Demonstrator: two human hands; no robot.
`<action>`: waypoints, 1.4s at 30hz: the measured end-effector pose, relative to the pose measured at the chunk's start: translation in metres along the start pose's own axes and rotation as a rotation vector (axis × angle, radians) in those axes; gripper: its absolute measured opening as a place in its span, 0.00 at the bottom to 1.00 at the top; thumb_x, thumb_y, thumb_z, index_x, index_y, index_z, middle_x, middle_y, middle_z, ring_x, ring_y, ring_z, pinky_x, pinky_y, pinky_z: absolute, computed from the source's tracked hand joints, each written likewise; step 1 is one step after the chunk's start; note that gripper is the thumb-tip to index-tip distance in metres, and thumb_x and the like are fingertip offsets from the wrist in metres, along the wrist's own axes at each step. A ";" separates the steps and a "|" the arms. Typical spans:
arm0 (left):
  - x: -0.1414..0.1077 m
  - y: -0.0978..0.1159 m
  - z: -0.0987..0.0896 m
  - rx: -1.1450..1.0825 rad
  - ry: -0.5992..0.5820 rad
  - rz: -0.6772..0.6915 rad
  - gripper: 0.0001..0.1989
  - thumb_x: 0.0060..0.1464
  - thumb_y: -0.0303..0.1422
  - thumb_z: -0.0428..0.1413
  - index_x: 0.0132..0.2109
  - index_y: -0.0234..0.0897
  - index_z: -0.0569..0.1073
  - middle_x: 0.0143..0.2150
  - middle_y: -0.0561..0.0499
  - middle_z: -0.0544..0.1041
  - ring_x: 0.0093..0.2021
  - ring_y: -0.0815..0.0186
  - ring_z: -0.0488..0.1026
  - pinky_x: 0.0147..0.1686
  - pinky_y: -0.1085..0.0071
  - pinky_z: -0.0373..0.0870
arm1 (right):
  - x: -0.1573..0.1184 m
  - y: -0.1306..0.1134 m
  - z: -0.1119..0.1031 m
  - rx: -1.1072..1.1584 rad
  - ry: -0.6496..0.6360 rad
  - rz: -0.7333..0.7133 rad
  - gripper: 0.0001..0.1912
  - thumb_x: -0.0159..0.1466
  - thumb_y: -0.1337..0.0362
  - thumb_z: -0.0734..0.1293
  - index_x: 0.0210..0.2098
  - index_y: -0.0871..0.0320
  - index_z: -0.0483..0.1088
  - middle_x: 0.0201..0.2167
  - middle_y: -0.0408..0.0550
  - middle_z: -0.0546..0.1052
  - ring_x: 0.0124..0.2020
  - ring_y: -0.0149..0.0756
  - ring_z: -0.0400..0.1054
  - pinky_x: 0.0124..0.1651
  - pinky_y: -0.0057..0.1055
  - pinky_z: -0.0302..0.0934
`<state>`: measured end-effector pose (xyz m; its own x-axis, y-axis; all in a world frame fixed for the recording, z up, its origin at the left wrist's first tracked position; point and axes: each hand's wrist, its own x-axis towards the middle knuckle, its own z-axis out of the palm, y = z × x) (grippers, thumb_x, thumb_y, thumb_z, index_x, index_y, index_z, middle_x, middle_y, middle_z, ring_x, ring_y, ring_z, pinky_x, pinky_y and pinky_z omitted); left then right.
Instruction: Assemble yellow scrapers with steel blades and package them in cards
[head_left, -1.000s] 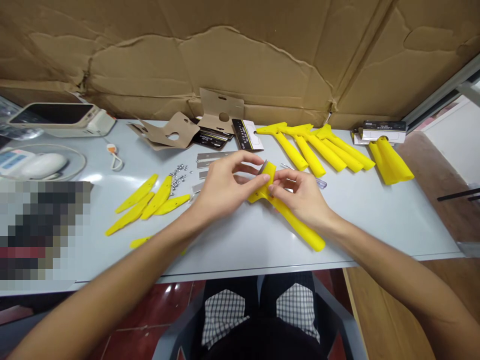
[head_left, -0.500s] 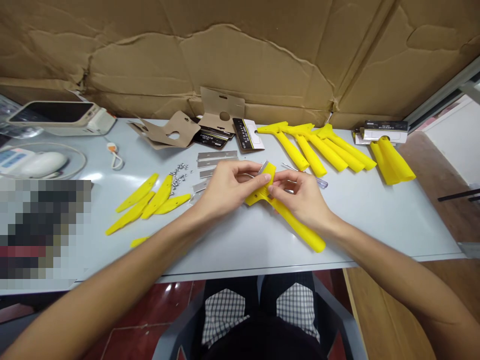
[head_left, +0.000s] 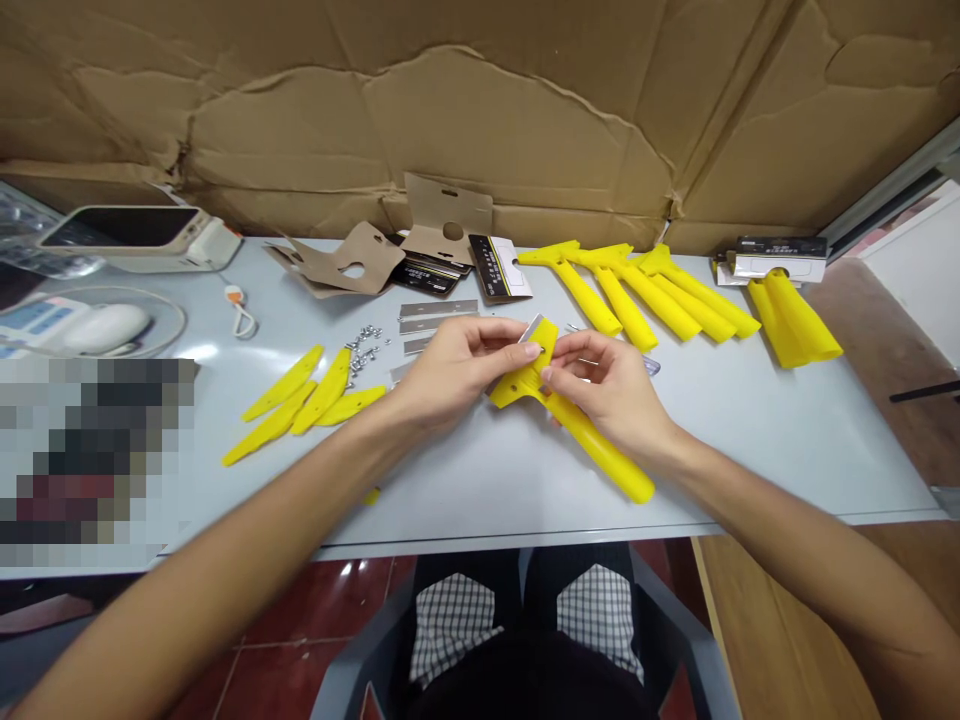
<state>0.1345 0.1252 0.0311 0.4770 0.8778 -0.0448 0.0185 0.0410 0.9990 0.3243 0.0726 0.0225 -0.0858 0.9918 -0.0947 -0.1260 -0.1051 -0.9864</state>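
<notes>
A yellow scraper [head_left: 596, 452] is held over the table's front half, its handle slanting down to the right. A metal blade [head_left: 531, 328] shows along the upper left edge of its head. My left hand [head_left: 469, 365] grips the head and blade side, thumb on top near a small hole or screw. My right hand [head_left: 607, 385] pinches the scraper where head meets handle. Left of my left hand lie small screws [head_left: 364, 350], flat yellow pieces [head_left: 281, 420] and several metal blades [head_left: 438, 309]. Behind my right hand a screwdriver is mostly hidden, its clear handle [head_left: 652, 367] showing.
Yellow scraper handles [head_left: 664, 305] lie in a row at the back right, beside packaged yellow parts [head_left: 795, 320]. Cardboard packaging [head_left: 349, 260] is at the back middle. A phone-like device [head_left: 131, 235] and a white mouse [head_left: 116, 325] sit at the left. Cardboard [head_left: 510, 120] lines the back.
My left thumb has shifted slightly on the scraper head, and a small hole or screw now shows beside it. The whole view has moved a little; both hands keep their hold.
</notes>
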 end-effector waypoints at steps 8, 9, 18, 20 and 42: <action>-0.003 -0.001 0.005 0.035 0.058 0.046 0.13 0.54 0.40 0.72 0.44 0.39 0.87 0.42 0.45 0.87 0.44 0.56 0.84 0.44 0.61 0.83 | 0.000 0.002 -0.002 -0.062 0.011 -0.035 0.20 0.55 0.56 0.83 0.40 0.56 0.75 0.37 0.46 0.79 0.35 0.36 0.75 0.35 0.36 0.76; -0.004 -0.001 0.006 0.045 0.069 0.051 0.13 0.54 0.40 0.72 0.44 0.38 0.87 0.42 0.45 0.87 0.44 0.56 0.84 0.44 0.62 0.83 | 0.000 0.002 -0.002 -0.063 0.010 -0.035 0.20 0.55 0.56 0.83 0.41 0.56 0.75 0.37 0.46 0.80 0.36 0.37 0.75 0.36 0.37 0.77; -0.002 -0.004 0.003 0.032 0.037 0.029 0.14 0.54 0.40 0.72 0.45 0.38 0.86 0.45 0.44 0.88 0.41 0.57 0.85 0.40 0.64 0.83 | -0.003 0.000 0.001 -0.048 -0.004 -0.047 0.20 0.55 0.56 0.83 0.41 0.55 0.77 0.38 0.46 0.79 0.37 0.38 0.75 0.38 0.39 0.77; 0.000 -0.006 0.000 -0.010 0.014 0.021 0.15 0.54 0.41 0.72 0.46 0.39 0.87 0.44 0.44 0.88 0.41 0.57 0.85 0.41 0.64 0.82 | -0.003 -0.001 0.001 -0.055 0.003 -0.081 0.18 0.56 0.57 0.82 0.40 0.55 0.76 0.38 0.46 0.79 0.38 0.38 0.75 0.39 0.39 0.77; -0.003 0.008 -0.002 0.129 0.066 0.075 0.13 0.50 0.40 0.75 0.40 0.39 0.87 0.42 0.46 0.88 0.42 0.55 0.84 0.41 0.62 0.83 | -0.001 -0.001 -0.001 -0.055 -0.028 -0.114 0.16 0.58 0.55 0.81 0.39 0.55 0.76 0.36 0.45 0.78 0.34 0.36 0.73 0.29 0.32 0.73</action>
<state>0.1316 0.1241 0.0393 0.4223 0.9058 0.0337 0.1003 -0.0836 0.9914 0.3252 0.0715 0.0238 -0.1015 0.9946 0.0212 -0.0820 0.0129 -0.9965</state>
